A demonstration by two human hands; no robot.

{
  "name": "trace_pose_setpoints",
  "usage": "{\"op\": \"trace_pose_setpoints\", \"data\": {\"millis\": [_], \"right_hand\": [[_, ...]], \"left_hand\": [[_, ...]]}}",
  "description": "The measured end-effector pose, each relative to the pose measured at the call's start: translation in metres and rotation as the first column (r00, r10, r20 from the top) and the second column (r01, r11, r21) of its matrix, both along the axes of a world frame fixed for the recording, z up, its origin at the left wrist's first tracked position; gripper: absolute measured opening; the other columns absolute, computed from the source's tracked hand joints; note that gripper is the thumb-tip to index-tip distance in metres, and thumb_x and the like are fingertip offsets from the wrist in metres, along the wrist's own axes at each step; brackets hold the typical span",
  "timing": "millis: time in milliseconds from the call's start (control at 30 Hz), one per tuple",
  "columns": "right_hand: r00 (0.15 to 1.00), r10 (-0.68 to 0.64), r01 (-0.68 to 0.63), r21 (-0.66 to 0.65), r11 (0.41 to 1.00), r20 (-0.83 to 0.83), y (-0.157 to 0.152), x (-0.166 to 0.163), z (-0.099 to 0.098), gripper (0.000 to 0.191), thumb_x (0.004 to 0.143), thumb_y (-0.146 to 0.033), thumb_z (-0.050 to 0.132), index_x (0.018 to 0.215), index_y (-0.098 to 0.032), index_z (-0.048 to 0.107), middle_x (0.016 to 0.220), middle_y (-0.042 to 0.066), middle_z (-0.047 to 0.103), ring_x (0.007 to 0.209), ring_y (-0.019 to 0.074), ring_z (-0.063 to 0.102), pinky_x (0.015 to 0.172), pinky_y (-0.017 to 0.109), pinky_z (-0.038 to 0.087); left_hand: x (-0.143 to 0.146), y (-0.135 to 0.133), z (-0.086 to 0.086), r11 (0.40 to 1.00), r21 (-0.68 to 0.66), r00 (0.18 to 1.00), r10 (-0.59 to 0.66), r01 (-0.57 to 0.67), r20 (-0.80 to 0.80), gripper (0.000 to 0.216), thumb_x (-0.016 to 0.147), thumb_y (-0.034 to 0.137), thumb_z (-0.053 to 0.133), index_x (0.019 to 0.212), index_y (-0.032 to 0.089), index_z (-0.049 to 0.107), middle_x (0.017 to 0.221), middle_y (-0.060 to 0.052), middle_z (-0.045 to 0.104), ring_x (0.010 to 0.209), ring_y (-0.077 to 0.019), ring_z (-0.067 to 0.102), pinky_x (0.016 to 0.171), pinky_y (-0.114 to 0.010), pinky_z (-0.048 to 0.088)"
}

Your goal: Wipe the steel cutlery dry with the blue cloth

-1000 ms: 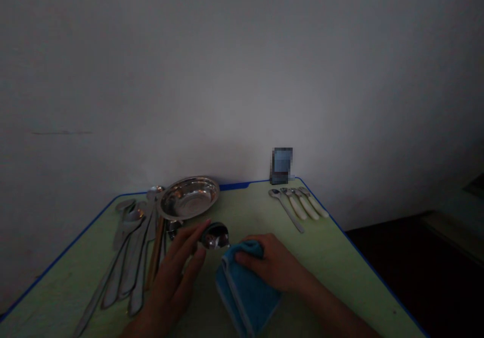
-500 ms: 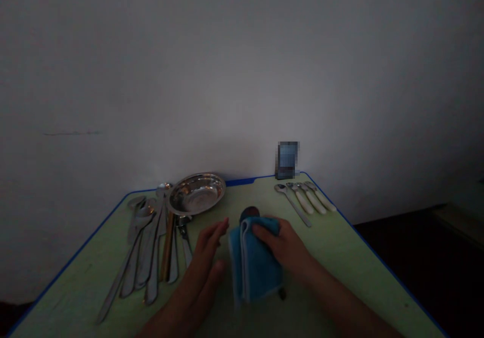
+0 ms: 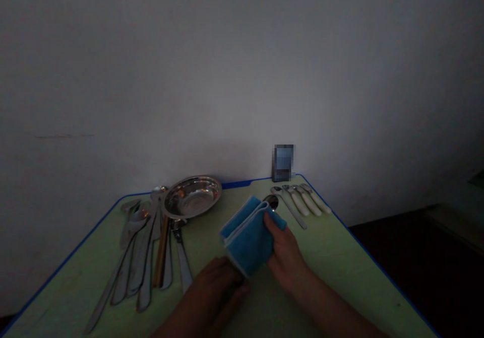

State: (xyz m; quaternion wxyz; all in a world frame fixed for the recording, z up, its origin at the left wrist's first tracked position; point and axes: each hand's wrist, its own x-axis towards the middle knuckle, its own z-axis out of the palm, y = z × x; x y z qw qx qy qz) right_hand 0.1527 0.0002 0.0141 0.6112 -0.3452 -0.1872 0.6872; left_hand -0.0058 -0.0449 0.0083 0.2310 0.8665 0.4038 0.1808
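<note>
In my right hand (image 3: 285,255) is a folded blue cloth (image 3: 247,245), gripped with the thumb on top and wrapped about a metal spoon (image 3: 272,201). The spoon's bowl sticks out beyond the cloth's far side; the cloth hides its middle. My left hand (image 3: 217,287) is closed at the cloth's lower edge, where the spoon's handle end comes out. Its fingers are dim and mostly cover that end. Both hands are above the near middle of the green table (image 3: 302,277).
To the left lie several metal spoons and other utensils (image 3: 141,257), with a wooden-looking stick (image 3: 161,252) among them. A shallow steel bowl (image 3: 192,197) stands behind. At the back right are a metal spoon (image 3: 291,209), several white-handled utensils (image 3: 312,202) and an upright blurred device (image 3: 283,162).
My left hand has gone from open beside the cloth to closed at its lower edge. The cloth and spoon have tilted, the bowl end swinging to the right.
</note>
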Motion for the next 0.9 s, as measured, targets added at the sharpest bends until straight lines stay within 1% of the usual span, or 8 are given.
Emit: {"op": "trace_pose_setpoints", "data": {"millis": [100,200,300,500,600,767,833,900], "right_hand": [[1.000,-0.009,0.008,0.033,0.999,0.020,0.000,-0.001,-0.001,0.025,0.068,-0.036,0.067,0.086,-0.021,0.063,0.079,0.000,0.069,0.075,0.0158,0.063,0.070,0.028,0.049],[0.997,-0.042,0.039,0.051,0.998,0.070,0.006,0.006,-0.001,0.024,0.067,-0.036,0.068,0.084,-0.020,0.063,0.077,0.000,0.069,0.074,0.0161,0.063,0.070,0.029,0.049],[0.988,-0.060,0.052,0.061,0.997,0.140,0.011,0.015,-0.001,0.026,0.066,-0.036,0.068,0.086,-0.020,0.062,0.079,0.000,0.069,0.073,0.0164,0.063,0.069,0.030,0.049],[0.935,-0.116,0.051,0.198,0.979,0.335,0.019,0.030,0.000,0.037,0.064,-0.032,0.070,0.097,-0.019,0.061,0.089,0.004,0.068,0.077,0.0186,0.063,0.075,0.034,0.049],[0.893,-0.079,-0.034,0.241,0.970,0.444,0.018,0.032,-0.001,0.036,0.066,-0.033,0.068,0.098,-0.019,0.061,0.091,0.005,0.067,0.080,0.0193,0.063,0.076,0.035,0.048],[0.819,-0.030,-0.139,0.249,0.958,0.573,0.013,0.032,0.001,0.033,0.067,-0.031,0.067,0.098,-0.022,0.059,0.089,0.002,0.066,0.079,0.0174,0.061,0.073,0.032,0.048],[0.801,-0.040,-0.138,0.249,0.959,0.597,0.012,0.031,0.002,0.033,0.066,-0.031,0.068,0.097,-0.022,0.059,0.087,0.001,0.065,0.079,0.0169,0.060,0.072,0.030,0.048],[0.788,-0.059,-0.126,0.254,0.959,0.613,0.012,0.031,0.002,0.033,0.066,-0.033,0.068,0.096,-0.022,0.059,0.086,0.001,0.065,0.079,0.0168,0.060,0.071,0.030,0.048]], "left_hand": [[-0.001,0.002,-0.006,0.997,0.054,0.999,0.052,-0.053,0.007,0.016,0.088,0.023,0.039,0.094,0.022,0.053,0.095,-0.005,0.061,0.090,-0.0193,0.057,0.082,-0.032,0.046],[-0.006,0.003,-0.008,0.983,0.087,0.985,0.155,-0.161,0.071,0.016,0.089,0.026,0.035,0.085,0.021,0.051,0.082,-0.004,0.060,0.078,-0.0178,0.058,0.073,-0.028,0.049],[-0.010,0.001,-0.009,0.962,0.101,0.960,0.237,-0.253,0.149,0.020,0.088,0.029,0.035,0.076,0.022,0.048,0.073,-0.001,0.057,0.070,-0.0167,0.058,0.066,-0.024,0.048],[-0.016,0.004,-0.007,0.862,0.008,0.837,0.491,-0.508,0.242,0.031,0.089,0.039,0.030,0.067,0.023,0.045,0.060,0.003,0.052,0.055,-0.0147,0.054,0.052,-0.022,0.044],[-0.018,0.012,-0.004,0.836,-0.019,0.803,0.533,-0.548,0.269,0.037,0.089,0.042,0.027,0.062,0.023,0.043,0.055,0.004,0.049,0.049,-0.0135,0.051,0.048,-0.021,0.040],[-0.021,0.019,-0.006,0.775,-0.057,0.740,0.620,-0.629,0.261,0.035,0.086,0.047,0.031,0.067,0.023,0.047,0.058,0.004,0.054,0.052,-0.0150,0.055,0.049,-0.022,0.040],[-0.022,0.020,-0.008,0.777,-0.065,0.744,0.620,-0.626,0.249,0.033,0.086,0.046,0.031,0.069,0.023,0.048,0.059,0.004,0.055,0.054,-0.0155,0.056,0.050,-0.022,0.041],[-0.023,0.020,-0.010,0.803,-0.065,0.774,0.590,-0.592,0.230,0.031,0.086,0.045,0.032,0.072,0.023,0.048,0.058,0.004,0.055,0.054,-0.0153,0.056,0.050,-0.022,0.042]]}}
